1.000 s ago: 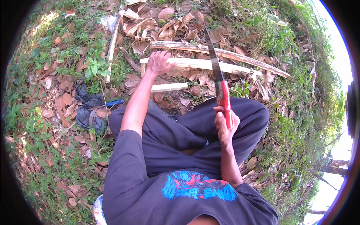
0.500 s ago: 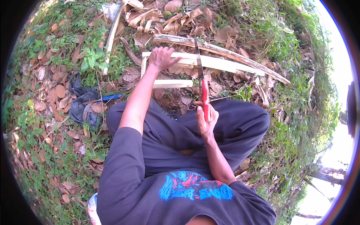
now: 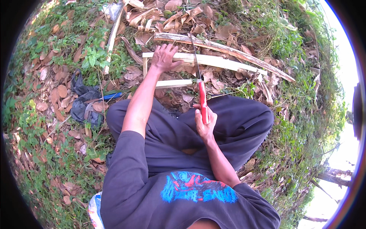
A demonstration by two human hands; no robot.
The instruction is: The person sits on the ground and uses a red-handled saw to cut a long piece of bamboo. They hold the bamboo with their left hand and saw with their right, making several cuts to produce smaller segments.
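Note:
My right hand (image 3: 206,123) is closed around the red handle of a handsaw (image 3: 202,101). Its long, narrow blade points away from me and crosses a pale wooden strip (image 3: 225,63). To the left of the blade, my left hand (image 3: 164,59) presses on that strip, fingers bent over the far edge and thumb along the near side. A short upright-looking piece of wood (image 3: 145,65) meets the strip's left end. Between the strip and my legs lies another pale strip (image 3: 173,83), partly behind my left forearm and reaching the saw.
Beyond the strip lies a rough, barked length of wood (image 3: 225,50). Another long piece (image 3: 113,40) rests at the far left. A dark plastic bag (image 3: 84,100) and a blue-handled tool (image 3: 111,96) lie beside my left knee. Dry leaves and low plants cover the ground.
The saw and my right hand have shifted slightly left and a little toward me, with the blade still across the strip. My left hand stays in nearly the same place.

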